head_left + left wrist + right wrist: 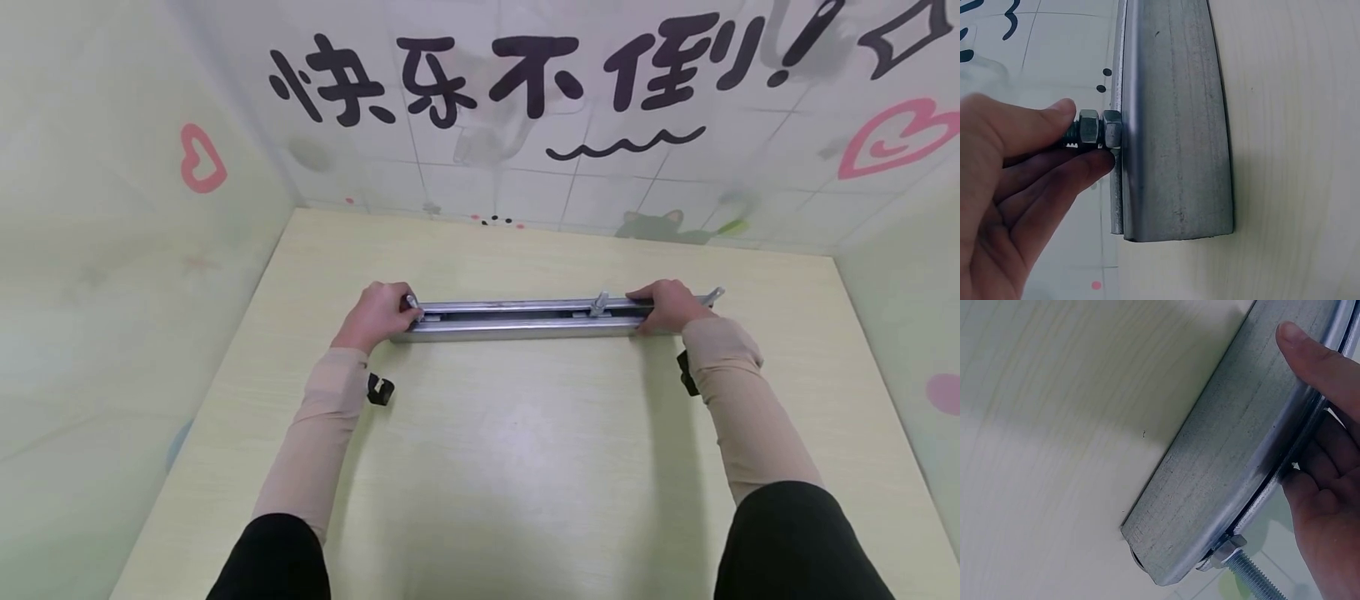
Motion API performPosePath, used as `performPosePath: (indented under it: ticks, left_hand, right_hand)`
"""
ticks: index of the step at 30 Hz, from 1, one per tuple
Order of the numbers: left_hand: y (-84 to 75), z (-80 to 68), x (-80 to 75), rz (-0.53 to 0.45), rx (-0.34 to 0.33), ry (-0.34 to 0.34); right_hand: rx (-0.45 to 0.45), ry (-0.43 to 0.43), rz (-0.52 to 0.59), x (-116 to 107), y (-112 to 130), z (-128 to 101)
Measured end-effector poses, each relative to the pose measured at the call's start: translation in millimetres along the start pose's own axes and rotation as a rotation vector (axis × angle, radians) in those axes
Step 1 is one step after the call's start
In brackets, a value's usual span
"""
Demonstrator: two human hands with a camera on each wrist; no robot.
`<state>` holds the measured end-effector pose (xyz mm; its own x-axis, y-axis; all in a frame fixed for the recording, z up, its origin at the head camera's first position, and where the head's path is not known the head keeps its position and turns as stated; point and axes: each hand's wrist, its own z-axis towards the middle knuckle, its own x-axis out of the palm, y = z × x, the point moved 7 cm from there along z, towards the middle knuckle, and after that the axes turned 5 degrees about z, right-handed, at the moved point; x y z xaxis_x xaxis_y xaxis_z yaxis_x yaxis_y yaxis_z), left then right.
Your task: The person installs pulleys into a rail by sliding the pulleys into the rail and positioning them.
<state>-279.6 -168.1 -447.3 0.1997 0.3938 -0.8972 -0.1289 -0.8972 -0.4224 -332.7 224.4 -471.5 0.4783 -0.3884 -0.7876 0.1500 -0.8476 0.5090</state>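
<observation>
A grey metal channel (517, 331) lies lengthwise on the table, its slotted side facing up. At its left end, my left hand (377, 315) pinches a threaded bolt between thumb and fingers. Two hex nuts (1089, 127) show on that bolt in the left wrist view, the inner one against the channel's lip. Near the other end, my right hand (670, 307) grips the channel across its width, thumb on the near side wall. A second bolt (599, 304) stands in the slot left of the right hand. A third bolt (1254, 575) with a nut sticks out at the right end.
The channel rests on a pale wood-grain table (517, 467). Behind it rises a printed backdrop (465, 179) with large dark characters, and similar panels flank the table on both sides. A black wrist mount (380, 389) hangs beside the left forearm.
</observation>
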Motion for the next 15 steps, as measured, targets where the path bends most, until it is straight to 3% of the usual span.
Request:
performPosePath:
  ticks: [4,10,12,15]
  left_hand:
    - [2.0,0.2,2.0,-0.035,-0.019,-0.02]
    - [15.2,-7.8,2.7,-0.177,-0.083,-0.005]
    - [19.6,-13.4,-4.2,-0.185,-0.076,-0.016]
    - [25.2,-24.7,-22.2,-0.12,-0.058,-0.078]
  right_hand:
    - [-0.013,-0.008,-0.022,2,-3,0]
    - [-0.085,0.033,-0.046,2,10,-4]
    - [-0.107,-0.001,-0.017,-10,17,-11]
    - [-0.139,-0.128,0.029,-38,25,-30]
